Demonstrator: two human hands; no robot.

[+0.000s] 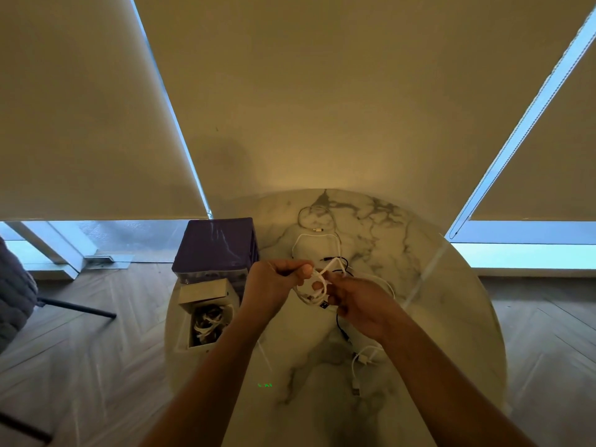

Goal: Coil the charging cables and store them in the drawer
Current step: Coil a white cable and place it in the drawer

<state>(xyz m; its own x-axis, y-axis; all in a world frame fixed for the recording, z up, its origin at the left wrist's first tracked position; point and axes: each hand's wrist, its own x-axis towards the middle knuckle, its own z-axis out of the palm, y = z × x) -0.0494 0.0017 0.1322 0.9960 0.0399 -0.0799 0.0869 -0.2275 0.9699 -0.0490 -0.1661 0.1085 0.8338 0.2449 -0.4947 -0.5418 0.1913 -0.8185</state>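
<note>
Above the marble table (419,269), both hands, left hand (274,282) and right hand (358,304), clamp a label-less white cable (317,285)

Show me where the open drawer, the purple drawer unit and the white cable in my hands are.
open drawer (183,330), head view, on its left wall.
purple drawer unit (214,243), head view, on its top face.
white cable (332,264), head view, on the loop raised between both hands.

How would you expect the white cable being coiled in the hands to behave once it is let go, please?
The white cable looks thin and floppy, bending into loose loops between the left hand and right hand. The loops would probably spring open if released. It seems light, so it should lift easily.
</note>
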